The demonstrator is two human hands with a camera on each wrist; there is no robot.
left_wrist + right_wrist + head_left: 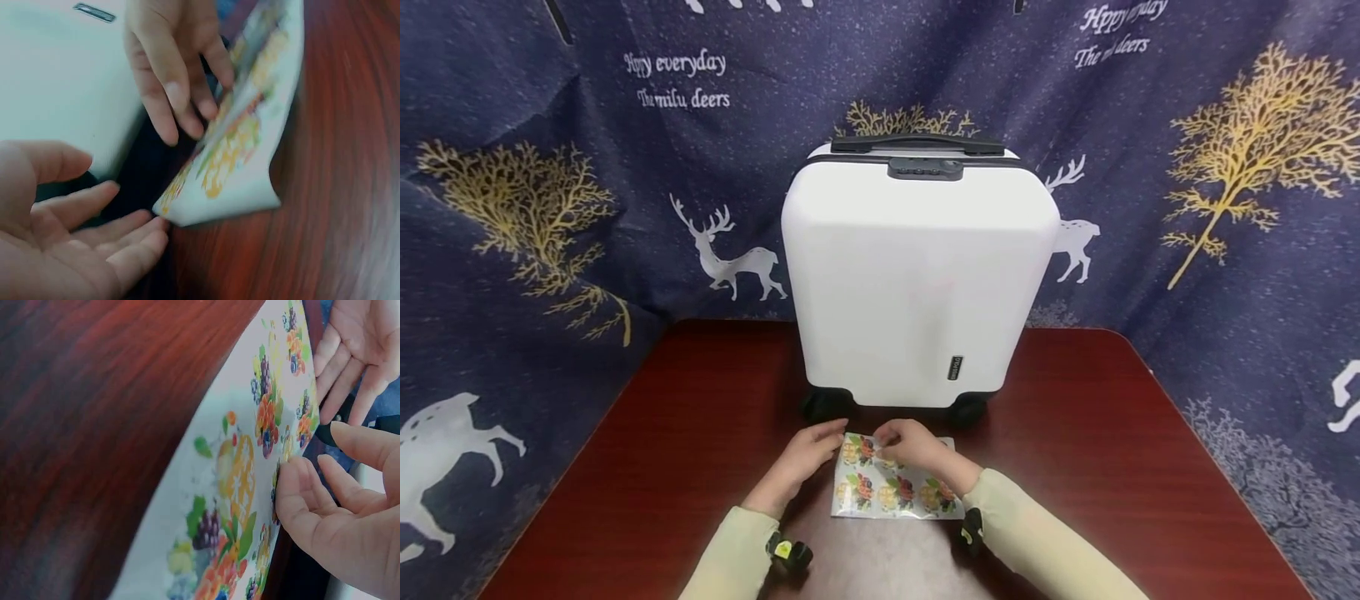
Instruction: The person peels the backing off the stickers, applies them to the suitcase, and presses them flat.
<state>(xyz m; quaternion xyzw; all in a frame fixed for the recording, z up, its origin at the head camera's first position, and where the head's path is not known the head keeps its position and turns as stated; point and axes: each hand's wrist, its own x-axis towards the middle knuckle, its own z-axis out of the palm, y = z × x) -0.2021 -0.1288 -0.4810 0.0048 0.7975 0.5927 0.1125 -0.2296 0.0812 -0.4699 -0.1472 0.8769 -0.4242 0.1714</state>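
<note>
A glossy white sheet [917, 507] printed with fruit pictures, likely stickers, lies flat on the table before the suitcase. My left hand [808, 457] is at the sheet's left edge; in the left wrist view its loosely spread fingertips [150, 240] touch or nearly touch a corner of the sheet [219, 203]. Over the upper middle of the sheet is my right hand [913, 446]. From the right wrist, its bent fingers [300, 494] rest against the printed face [244, 481], the thumb standing apart with nothing pinched.
A white hard-shell suitcase [917, 275] with a black handle [917, 144] and dark wheels [827, 406] stands upright just behind the sheet. The reddish-brown table [1075, 467] extends to both sides. A dark blue patterned cloth [715, 150] hangs behind and around it.
</note>
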